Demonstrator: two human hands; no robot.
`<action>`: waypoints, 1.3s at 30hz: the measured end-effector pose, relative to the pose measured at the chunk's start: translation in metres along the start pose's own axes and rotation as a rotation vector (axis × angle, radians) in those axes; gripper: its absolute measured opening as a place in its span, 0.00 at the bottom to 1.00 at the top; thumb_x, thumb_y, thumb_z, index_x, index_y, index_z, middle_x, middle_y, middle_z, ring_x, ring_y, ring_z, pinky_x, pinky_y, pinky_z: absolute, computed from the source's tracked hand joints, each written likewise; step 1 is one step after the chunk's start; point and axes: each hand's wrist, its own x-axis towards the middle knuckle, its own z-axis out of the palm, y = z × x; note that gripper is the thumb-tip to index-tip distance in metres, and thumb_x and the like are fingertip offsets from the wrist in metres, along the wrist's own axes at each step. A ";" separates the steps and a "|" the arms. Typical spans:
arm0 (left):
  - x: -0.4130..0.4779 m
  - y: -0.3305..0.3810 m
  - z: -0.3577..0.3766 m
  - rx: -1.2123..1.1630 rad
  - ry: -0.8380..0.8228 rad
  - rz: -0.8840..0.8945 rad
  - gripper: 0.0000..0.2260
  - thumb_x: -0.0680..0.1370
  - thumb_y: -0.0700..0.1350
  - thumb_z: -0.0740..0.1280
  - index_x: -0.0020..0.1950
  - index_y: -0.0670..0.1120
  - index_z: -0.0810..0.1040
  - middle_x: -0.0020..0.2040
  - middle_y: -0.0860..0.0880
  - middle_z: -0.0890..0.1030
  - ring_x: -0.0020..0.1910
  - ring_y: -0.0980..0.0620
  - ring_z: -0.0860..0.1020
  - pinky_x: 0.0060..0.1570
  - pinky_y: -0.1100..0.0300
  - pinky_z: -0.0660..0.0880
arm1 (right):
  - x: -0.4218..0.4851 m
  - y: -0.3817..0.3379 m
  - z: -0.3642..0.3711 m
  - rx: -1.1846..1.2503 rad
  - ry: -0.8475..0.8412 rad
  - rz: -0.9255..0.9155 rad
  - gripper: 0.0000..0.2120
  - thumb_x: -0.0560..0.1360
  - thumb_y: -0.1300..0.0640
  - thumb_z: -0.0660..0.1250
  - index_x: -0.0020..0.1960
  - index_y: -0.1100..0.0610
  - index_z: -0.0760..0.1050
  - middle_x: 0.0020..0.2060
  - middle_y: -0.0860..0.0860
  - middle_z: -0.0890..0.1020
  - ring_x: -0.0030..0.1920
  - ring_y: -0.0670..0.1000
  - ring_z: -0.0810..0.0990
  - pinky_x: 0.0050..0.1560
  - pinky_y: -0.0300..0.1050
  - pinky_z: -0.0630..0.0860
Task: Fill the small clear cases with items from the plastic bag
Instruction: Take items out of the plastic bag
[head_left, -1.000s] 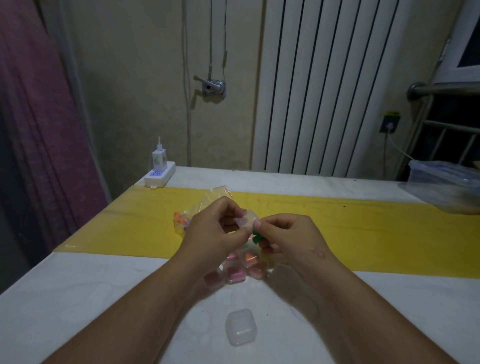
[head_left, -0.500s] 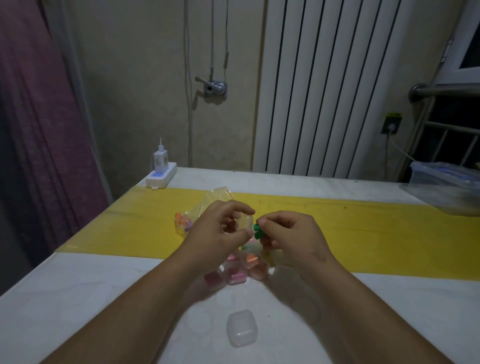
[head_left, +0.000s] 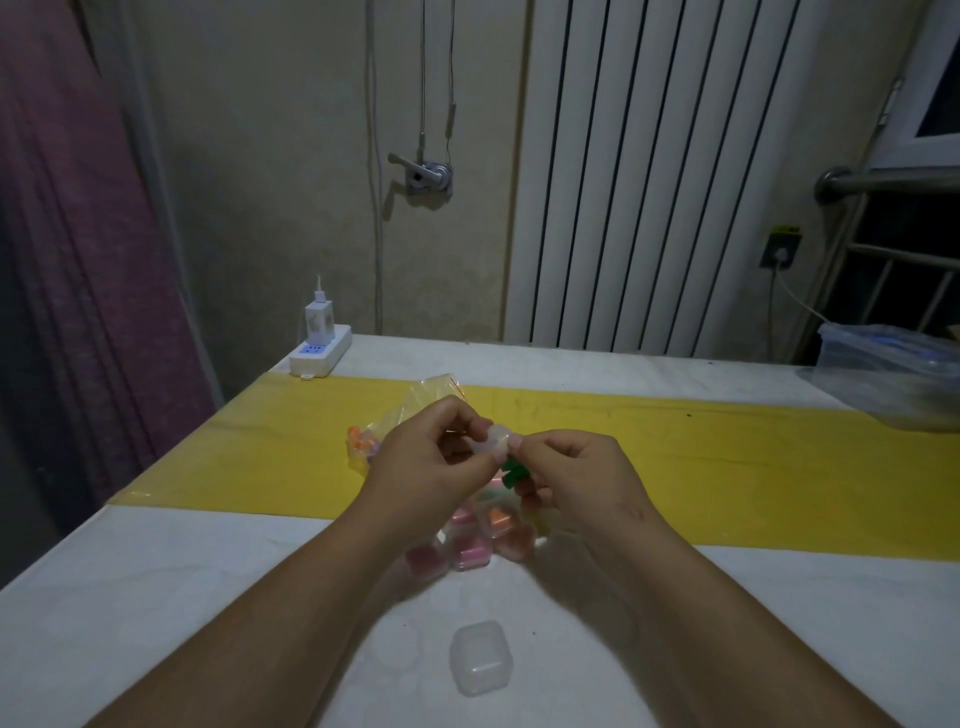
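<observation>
Above the yellow strip, my left hand (head_left: 431, 462) and my right hand (head_left: 576, 478) both pinch one small clear case (head_left: 494, 439) between their fingertips. My right hand also holds green pieces (head_left: 513, 472) under its fingers. Behind my left hand lies the plastic bag (head_left: 395, 421) with orange pieces showing at its left end. Several small cases (head_left: 475, 540) with pink and orange contents stand beneath my hands, partly hidden by them. One closed clear case (head_left: 480, 657) with nothing visible inside sits near the table's front.
The white table (head_left: 156, 597) carries a yellow strip (head_left: 753, 467) across its middle. A white power strip with a charger (head_left: 319, 345) sits at the back left corner. A clear lidded container (head_left: 888, 374) stands at the far right. A radiator lines the wall behind.
My hands have come back together on the clear case, after the right had drawn slightly off it with the green pieces half a second ago. Nothing else on the table moved.
</observation>
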 end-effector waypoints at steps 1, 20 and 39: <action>0.000 0.001 0.000 0.017 0.007 -0.004 0.07 0.73 0.42 0.75 0.42 0.47 0.77 0.44 0.45 0.84 0.42 0.47 0.82 0.44 0.50 0.79 | -0.001 0.000 0.000 0.000 0.000 0.003 0.10 0.74 0.55 0.72 0.38 0.60 0.84 0.28 0.51 0.80 0.31 0.50 0.76 0.36 0.46 0.75; -0.002 0.015 -0.007 -0.065 -0.073 -0.164 0.15 0.75 0.28 0.62 0.47 0.46 0.83 0.43 0.45 0.83 0.38 0.57 0.83 0.40 0.63 0.81 | -0.004 -0.001 -0.001 0.118 0.035 -0.051 0.07 0.74 0.67 0.70 0.39 0.60 0.83 0.28 0.54 0.79 0.29 0.49 0.75 0.32 0.39 0.75; -0.002 0.010 -0.002 0.089 -0.023 -0.125 0.16 0.70 0.35 0.76 0.53 0.50 0.81 0.48 0.56 0.81 0.38 0.68 0.79 0.39 0.74 0.75 | 0.002 0.005 0.005 -0.375 0.113 -0.339 0.08 0.73 0.59 0.72 0.39 0.46 0.79 0.30 0.33 0.78 0.31 0.40 0.72 0.35 0.36 0.68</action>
